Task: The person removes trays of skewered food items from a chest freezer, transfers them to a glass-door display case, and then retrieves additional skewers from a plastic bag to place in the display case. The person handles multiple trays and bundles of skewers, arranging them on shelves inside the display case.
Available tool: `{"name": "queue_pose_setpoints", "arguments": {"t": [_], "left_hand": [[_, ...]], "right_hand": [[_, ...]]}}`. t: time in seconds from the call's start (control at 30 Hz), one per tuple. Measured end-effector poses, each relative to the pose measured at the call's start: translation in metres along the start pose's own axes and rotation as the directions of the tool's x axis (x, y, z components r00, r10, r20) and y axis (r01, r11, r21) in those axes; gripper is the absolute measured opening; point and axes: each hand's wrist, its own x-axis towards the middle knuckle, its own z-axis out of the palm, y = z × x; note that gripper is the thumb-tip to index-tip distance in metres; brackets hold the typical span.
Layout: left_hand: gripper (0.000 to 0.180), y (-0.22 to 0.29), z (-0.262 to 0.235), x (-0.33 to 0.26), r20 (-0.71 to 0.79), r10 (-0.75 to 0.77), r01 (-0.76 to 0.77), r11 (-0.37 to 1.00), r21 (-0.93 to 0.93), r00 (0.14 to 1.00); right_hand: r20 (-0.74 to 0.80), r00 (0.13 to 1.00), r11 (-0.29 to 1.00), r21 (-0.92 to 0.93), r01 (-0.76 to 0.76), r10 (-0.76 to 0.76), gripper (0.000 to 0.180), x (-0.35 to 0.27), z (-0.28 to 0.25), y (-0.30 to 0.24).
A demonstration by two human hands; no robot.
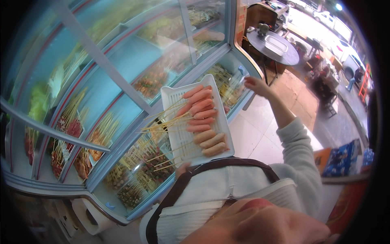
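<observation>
The white tray (pixel 222 118) is shallow and slatted, its near end close to the person's chest (pixel 215 175). Pink sausages (pixel 200 106) and, nearer the chest, tan ones (pixel 212 141) lie in it, thin sticks (pixel 170 123) jutting past its left edge.

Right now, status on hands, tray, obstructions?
Left hand at white tray, grip unclear. Right hand off it. Tray holds skewered sausages. Possible snag: sticks overhanging left edge.

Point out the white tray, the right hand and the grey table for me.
White tray (pixel 172 96), head view: bare slatted floor near its upper-left corner.
Right hand (pixel 256 85), head view: middle of the hand.
Grey table (pixel 257 42), head view: bare tabletop, left side.
</observation>
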Motion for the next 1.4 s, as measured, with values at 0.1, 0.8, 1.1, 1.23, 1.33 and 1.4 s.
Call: {"name": "queue_pose_setpoints", "arguments": {"t": [0.1, 0.8, 1.1, 1.23, 1.33, 1.4], "left_hand": [[0.025, -0.013, 0.03, 0.047, -0.119, 0.02, -0.035, 0.991, -0.126, 0.993], [0.03, -0.11, 0.308, 0.11, -0.733, -0.045, -0.602, 0.536, -0.591, 0.679], [0.036, -0.096, 0.309, 0.061, -0.853, -0.077, -0.683, 0.564, -0.465, 0.517], [0.027, -0.106, 0.292, 0.043, -0.829, 0.053, -0.684, 0.595, -0.421, 0.556], [0.02, -0.11, 0.284, 0.026, -0.796, 0.115, -0.681, 0.599, -0.422, 0.594], [0.016, -0.095, 0.285, 0.016, -0.753, 0.194, -0.694, 0.575, -0.433, 0.63]], "right_hand": [[-0.074, 0.997, 0.997, 0.076, 0.0, 0.005, 0.043, 0.12, -0.056, 0.03], [-0.704, 0.677, 0.9, 0.125, 0.418, -0.216, 0.032, 0.472, -0.168, 0.099], [-0.689, 0.641, 0.879, 0.014, 0.477, -0.337, 0.031, 0.453, -0.103, 0.084], [-0.741, 0.634, 0.876, 0.138, 0.463, -0.218, 0.024, 0.424, -0.051, 0.047], [-0.662, 0.733, 0.866, 0.265, 0.425, -0.158, 0.02, 0.384, -0.024, 0.01], [-0.635, 0.755, 0.86, 0.284, 0.425, -0.164, 0.019, 0.361, -0.009, -0.014]]}}
